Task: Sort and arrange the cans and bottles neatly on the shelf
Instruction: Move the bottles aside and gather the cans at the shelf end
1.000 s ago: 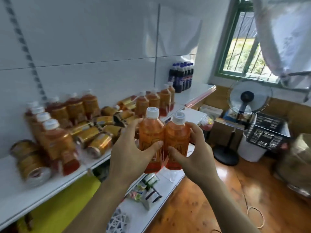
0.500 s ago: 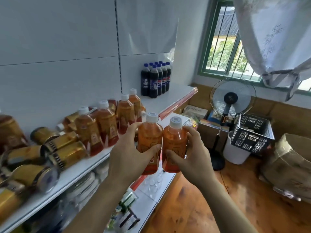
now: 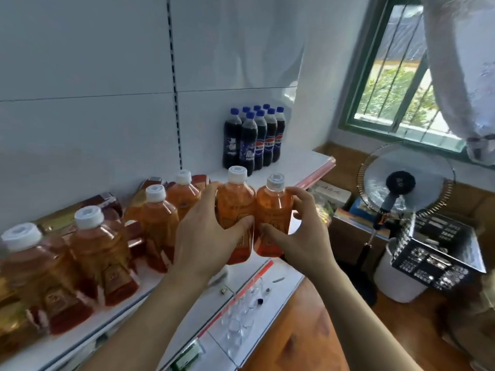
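My left hand [image 3: 206, 231] grips an orange tea bottle [image 3: 235, 199] with a white cap. My right hand [image 3: 300, 236] grips a second orange tea bottle [image 3: 273, 207] pressed against the first. Both bottles are upright and held in the air in front of the white shelf [image 3: 294, 164]. Several more orange tea bottles [image 3: 101, 245] stand in a row on the shelf to the left. A cluster of dark cola bottles [image 3: 254, 137] with blue caps stands at the back of the shelf. Gold cans [image 3: 104, 202] lie behind the tea bottles, mostly hidden.
A lower shelf [image 3: 281, 279] holds small clear glasses [image 3: 241, 311]. On the right stand a floor fan [image 3: 401, 183], a black crate [image 3: 439, 245] on a white bucket [image 3: 393, 277], and cardboard boxes. A window [image 3: 396, 84] with a white curtain is at the upper right. The floor is wood.
My view and both hands with the two bottles have shifted right along the shelf, toward the cola bottles. The gold cans have slid out of view on the left.
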The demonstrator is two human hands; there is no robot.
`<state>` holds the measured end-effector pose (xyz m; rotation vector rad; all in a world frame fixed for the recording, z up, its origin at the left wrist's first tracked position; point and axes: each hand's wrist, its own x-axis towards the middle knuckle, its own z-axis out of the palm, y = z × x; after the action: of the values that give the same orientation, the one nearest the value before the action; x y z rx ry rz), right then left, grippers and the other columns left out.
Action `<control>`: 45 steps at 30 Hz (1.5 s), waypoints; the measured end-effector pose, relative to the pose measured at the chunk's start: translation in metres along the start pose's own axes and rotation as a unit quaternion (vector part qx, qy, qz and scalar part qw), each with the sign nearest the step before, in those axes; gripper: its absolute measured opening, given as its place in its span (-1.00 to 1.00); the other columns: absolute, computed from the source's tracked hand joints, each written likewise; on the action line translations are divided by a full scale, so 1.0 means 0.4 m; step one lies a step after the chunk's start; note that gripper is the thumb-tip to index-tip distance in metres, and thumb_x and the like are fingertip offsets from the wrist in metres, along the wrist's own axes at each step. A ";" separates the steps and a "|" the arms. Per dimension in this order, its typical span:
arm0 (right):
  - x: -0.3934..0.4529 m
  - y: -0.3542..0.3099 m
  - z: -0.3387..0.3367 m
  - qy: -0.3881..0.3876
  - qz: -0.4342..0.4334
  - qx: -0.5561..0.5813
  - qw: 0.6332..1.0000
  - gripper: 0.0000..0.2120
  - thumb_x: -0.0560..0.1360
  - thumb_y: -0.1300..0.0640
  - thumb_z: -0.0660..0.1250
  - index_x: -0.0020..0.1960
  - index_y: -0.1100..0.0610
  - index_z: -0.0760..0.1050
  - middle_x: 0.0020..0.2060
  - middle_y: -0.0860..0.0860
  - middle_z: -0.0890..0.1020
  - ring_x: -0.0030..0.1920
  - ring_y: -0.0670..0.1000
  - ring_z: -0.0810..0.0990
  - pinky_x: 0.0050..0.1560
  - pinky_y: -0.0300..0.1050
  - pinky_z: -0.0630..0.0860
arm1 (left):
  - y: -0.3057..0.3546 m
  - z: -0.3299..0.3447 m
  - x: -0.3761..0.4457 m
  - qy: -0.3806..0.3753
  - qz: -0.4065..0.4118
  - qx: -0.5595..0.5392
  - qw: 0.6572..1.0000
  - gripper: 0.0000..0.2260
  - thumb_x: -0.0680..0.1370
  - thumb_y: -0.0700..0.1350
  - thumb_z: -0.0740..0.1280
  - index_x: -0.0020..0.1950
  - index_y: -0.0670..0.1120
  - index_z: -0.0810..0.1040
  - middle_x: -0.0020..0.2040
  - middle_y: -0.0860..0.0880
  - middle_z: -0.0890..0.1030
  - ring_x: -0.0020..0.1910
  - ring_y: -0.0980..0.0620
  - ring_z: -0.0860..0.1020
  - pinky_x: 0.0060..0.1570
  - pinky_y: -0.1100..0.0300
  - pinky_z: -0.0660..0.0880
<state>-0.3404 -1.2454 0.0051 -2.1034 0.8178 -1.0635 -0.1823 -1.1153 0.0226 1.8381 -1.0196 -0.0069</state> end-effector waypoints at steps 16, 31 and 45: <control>0.506 0.294 0.130 -0.200 -0.098 0.099 0.970 -0.28 0.36 -0.09 0.61 0.35 -0.40 0.28 0.15 -0.30 0.64 0.23 -0.28 0.57 0.05 -0.57 0.43 | -0.054 0.265 0.282 0.134 -0.112 0.101 0.979 -0.27 0.42 0.23 0.60 0.48 0.25 0.31 0.29 0.17 0.60 0.24 0.06 0.61 0.24 0.03 0.59; 0.607 0.360 0.261 -0.253 -0.115 0.122 0.953 -0.29 0.46 -0.03 0.49 0.47 -0.36 0.22 0.18 -0.31 0.63 0.21 -0.21 0.63 0.09 -0.46 0.50 | -0.134 0.306 0.342 0.134 -0.111 0.172 0.970 -0.26 0.49 0.26 0.51 0.56 0.19 0.22 0.37 0.11 0.56 0.35 0.03 0.56 0.26 -0.03 0.61; 0.598 0.318 0.193 -0.090 -0.292 -0.057 0.950 -0.26 0.63 -0.18 0.34 0.67 0.13 0.21 0.67 0.16 0.24 0.70 0.18 0.12 0.66 0.24 0.17 | -0.015 0.324 0.283 0.178 -0.091 0.436 0.878 -0.26 0.62 0.24 0.32 0.66 -0.14 0.23 0.64 -0.19 0.28 0.66 -0.22 0.16 0.57 -0.26 0.26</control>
<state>-0.1911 -1.4828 -0.0204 -2.5769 0.1600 -1.1040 -0.1603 -1.2845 -0.0009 2.6034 -0.6022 0.7656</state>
